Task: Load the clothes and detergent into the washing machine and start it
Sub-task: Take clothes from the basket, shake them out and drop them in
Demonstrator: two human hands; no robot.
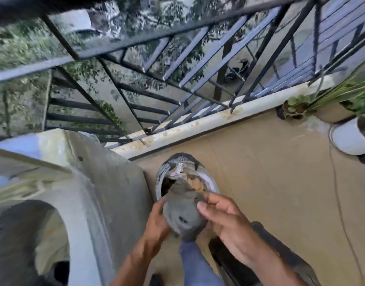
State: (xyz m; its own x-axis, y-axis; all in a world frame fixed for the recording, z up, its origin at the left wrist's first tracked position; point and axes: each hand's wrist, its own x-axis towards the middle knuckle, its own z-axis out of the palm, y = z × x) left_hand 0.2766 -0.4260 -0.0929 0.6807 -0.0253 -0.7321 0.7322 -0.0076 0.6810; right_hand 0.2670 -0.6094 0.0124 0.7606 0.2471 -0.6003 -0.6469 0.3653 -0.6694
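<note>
A grey garment (182, 213) is bunched between both my hands, lifted just above a round laundry basket (212, 182) that stands on the balcony floor and holds several more clothes. My left hand (157, 221) grips the garment's left side. On its right side my right hand (225, 215) pinches the cloth with thumb and fingers. The white top-loading washing machine (115, 182) stands to the left, its round opening (31, 234) showing dark cloth inside. No detergent is in view.
A black metal railing (177, 96) on a white kerb (198, 124) closes the balcony ahead. Potted plants (297, 108) and a white pot (350, 139) stand at the right. A thin cable (340, 205) runs along the tan floor. A dark object (280, 248) lies under my right forearm.
</note>
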